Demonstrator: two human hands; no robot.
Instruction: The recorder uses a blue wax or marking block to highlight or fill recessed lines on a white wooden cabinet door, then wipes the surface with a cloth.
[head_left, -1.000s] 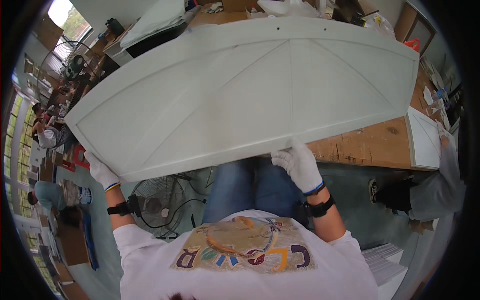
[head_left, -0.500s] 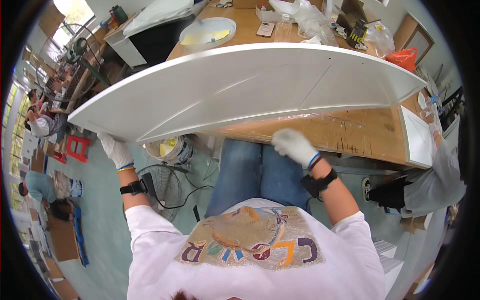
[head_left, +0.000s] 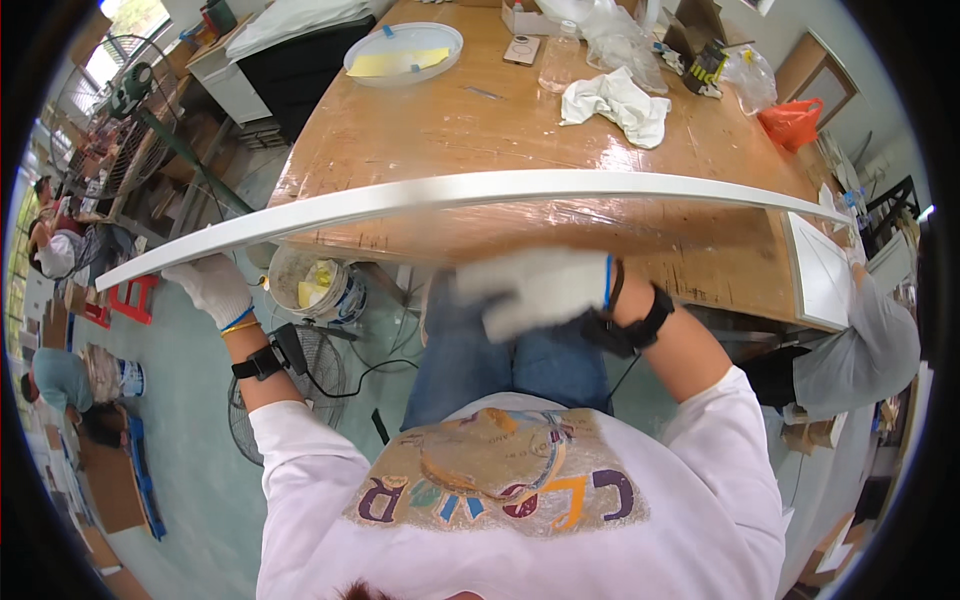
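Observation:
A long white panel stands nearly edge-on to me along the near side of the table, so it shows as a thin curved strip. At its left end, past the table's side, my left hand in a white knitted glove is closed on the panel, its fingertips hidden behind the edge. My right hand, gloved the same way, is over my lap just below the middle of the strip. It is blurred by motion; its fingers stretch leftward with the thumb apart, and nothing shows in it.
On the wooden table are a white crumpled cloth, a round tray, a clear bottle and an orange bag. A bucket and a floor fan stand at left. Right, a grey-sleeved person touches another white panel.
The panel has tipped from showing its broad face to showing its narrow edge, uncovering the table behind. My right hand has moved left; my left hand has stayed at the panel's left end.

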